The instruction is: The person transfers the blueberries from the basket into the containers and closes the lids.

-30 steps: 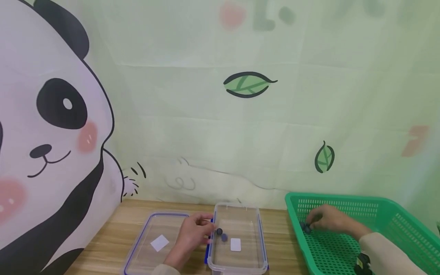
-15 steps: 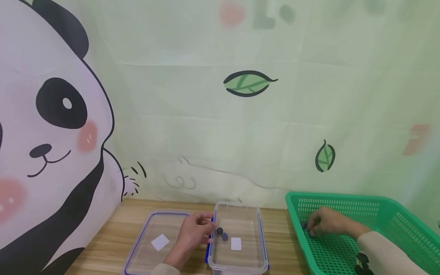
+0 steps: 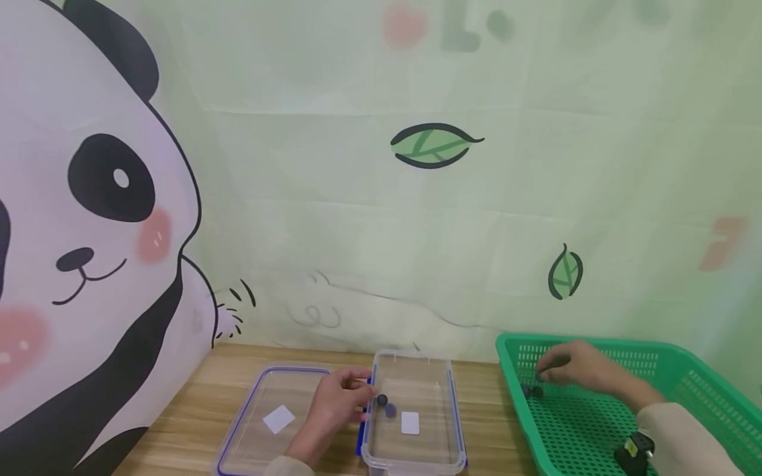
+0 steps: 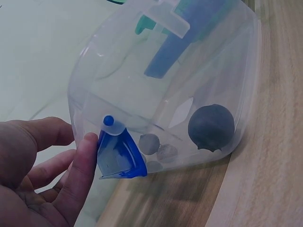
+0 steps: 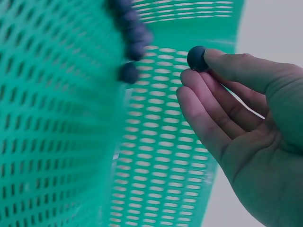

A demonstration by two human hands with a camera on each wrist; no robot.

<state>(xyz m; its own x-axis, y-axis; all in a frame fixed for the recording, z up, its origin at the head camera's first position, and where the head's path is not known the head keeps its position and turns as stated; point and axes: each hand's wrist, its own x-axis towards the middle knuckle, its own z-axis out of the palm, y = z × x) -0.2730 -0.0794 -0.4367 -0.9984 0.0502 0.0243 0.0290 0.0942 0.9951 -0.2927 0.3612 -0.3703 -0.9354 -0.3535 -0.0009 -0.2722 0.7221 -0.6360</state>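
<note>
My left hand (image 3: 336, 403) rests its fingertips against the left side of a clear plastic box (image 3: 428, 387), beside a blue latch (image 4: 120, 158). Its fingers are loosely bent, not wrapped around the wall. Inside the box lie several blueberries; one blueberry (image 4: 211, 126) looks large in the left wrist view, near smaller-looking ones. Over the left end of a green basket (image 3: 518, 410), my right hand (image 3: 574, 363) pinches a dark blueberry (image 5: 197, 58) between thumb and fingertips. More blueberries (image 5: 135, 35) lie in a row below, along the basket's wall.
A clear lid with a blue seal (image 3: 241, 423) and a white label (image 3: 278, 418) lies flat on the wooden table (image 3: 482, 410), left of the box. Behind the table hangs a cloth with a panda (image 3: 119, 277) and leaves. The basket's rim stands high around its contents.
My right hand has risen from the blueberries in the basket's left corner, now with one pinched in its fingertips. The left hand stays at the box.
</note>
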